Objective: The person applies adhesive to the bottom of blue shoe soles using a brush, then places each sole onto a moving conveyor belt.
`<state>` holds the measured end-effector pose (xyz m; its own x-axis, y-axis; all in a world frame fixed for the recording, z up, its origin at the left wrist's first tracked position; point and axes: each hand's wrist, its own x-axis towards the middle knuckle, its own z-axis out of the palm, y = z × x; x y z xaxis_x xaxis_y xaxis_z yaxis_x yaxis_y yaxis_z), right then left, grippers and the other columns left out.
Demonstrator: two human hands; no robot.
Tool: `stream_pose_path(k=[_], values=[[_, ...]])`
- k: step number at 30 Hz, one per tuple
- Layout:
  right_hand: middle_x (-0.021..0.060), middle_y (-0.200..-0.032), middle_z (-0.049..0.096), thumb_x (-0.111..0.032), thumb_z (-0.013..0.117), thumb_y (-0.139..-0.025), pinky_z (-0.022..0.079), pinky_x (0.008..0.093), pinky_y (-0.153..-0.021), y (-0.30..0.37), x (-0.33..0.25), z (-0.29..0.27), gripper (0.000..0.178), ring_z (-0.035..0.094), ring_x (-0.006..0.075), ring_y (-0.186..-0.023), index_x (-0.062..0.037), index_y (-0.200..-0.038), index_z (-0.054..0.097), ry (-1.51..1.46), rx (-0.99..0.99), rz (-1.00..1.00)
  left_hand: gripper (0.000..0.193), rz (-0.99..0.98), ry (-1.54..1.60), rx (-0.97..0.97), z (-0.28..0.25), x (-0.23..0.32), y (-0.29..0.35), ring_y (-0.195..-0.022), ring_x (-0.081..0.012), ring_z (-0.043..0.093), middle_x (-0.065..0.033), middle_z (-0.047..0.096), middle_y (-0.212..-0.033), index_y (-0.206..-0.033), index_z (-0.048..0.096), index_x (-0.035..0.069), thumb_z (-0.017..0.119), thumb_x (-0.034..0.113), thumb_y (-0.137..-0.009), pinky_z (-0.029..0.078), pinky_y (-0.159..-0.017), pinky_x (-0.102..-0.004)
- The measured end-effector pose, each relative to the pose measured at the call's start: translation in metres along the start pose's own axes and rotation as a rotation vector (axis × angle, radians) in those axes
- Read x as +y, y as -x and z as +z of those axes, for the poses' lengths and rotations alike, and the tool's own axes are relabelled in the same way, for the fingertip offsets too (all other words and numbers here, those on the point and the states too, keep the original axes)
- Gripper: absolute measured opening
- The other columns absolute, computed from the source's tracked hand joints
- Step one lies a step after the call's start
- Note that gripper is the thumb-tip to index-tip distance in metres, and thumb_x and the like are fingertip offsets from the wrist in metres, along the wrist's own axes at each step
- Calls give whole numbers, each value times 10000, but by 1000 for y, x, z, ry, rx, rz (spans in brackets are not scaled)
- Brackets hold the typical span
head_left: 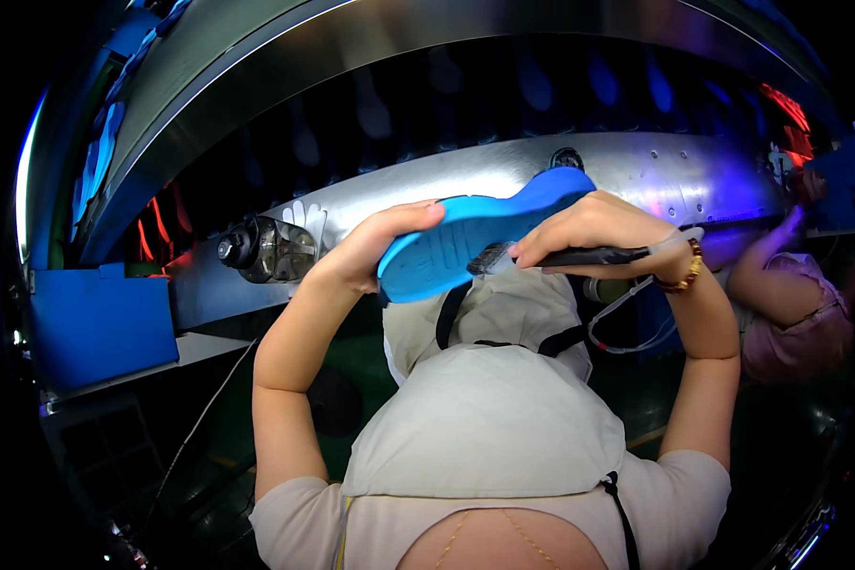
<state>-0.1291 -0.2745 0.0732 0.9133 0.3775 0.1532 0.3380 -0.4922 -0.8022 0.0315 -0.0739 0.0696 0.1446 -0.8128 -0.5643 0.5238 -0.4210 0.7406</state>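
Observation:
A blue shoe sole (pixel 446 237) is held up in front of me, tilted, with its broad end toward my left. My left hand (pixel 382 243) grips that end, thumb lying on the upper face and the fingers hidden behind it. My right hand (pixel 608 233) is closed round a dark-handled brush (pixel 579 256). The brush's bristles touch the sole's face near its middle. Part of the sole's narrower end is behind my right hand.
Beyond the sole runs a metal ledge (pixel 370 195), with dark soles (pixel 532 81) in a row behind it. A clear bottle with a black cap (pixel 266 249) lies left, near a white glove (pixel 306 220). At far left stands a blue bin (pixel 104 328). Another person (pixel 793 313) works at right.

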Motion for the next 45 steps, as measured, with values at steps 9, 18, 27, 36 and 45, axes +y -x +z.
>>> stream_pose_path(k=[9, 18, 27, 36, 45], values=[[94, -856, 639, -71, 628, -765, 447, 184, -532, 1, -7, 7, 255, 564, 61, -629, 15, -1004, 606, -496, 301, 187, 560, 114, 207, -26, -10, -15, -6, -978, -313, 545, -236, 493, -1137, -1203, 405, -53, 486, 351, -823, 462, -824, -401], [27, -767, 614, -87, 560, -810, 373, 157, -429, 14, 70, 26, 155, 474, 40, -483, -12, -928, 629, -223, 1133, 431, 565, 142, 702, -350, -16, -56, -36, -1024, -404, 502, -230, 447, -1204, -1264, 348, -6, 431, 361, -843, 425, -820, -557], [207, -929, 611, -105, 534, -817, 380, 179, -430, 22, 37, 67, 220, 471, 82, -447, 78, -936, 559, -905, 940, 47, 646, 664, 538, -137, -45, -29, 24, -1065, -439, 462, -252, 389, -1254, -1313, 250, -25, 377, 382, -827, 393, -832, -602], [202, -982, 597, -109, 500, -848, 399, 190, -463, 48, 67, 89, 211, 473, 96, -465, 48, -981, 545, -1045, 1141, 178, 693, 1525, 1106, 165, -169, 157, 48, -1274, -304, 249, -131, 240, -1383, -1340, 190, 27, 182, 517, -849, 220, -1013, -527], [200, -987, 596, -100, 488, -855, 393, 189, -480, 59, 71, 93, 198, 478, 103, -493, 44, -978, 548, -1070, 1187, 246, 725, 1180, -563, 1184, -105, 242, -59, -1192, -352, 347, -224, 327, -1297, -1320, 264, 71, 586, 349, -733, 302, -975, -442]])
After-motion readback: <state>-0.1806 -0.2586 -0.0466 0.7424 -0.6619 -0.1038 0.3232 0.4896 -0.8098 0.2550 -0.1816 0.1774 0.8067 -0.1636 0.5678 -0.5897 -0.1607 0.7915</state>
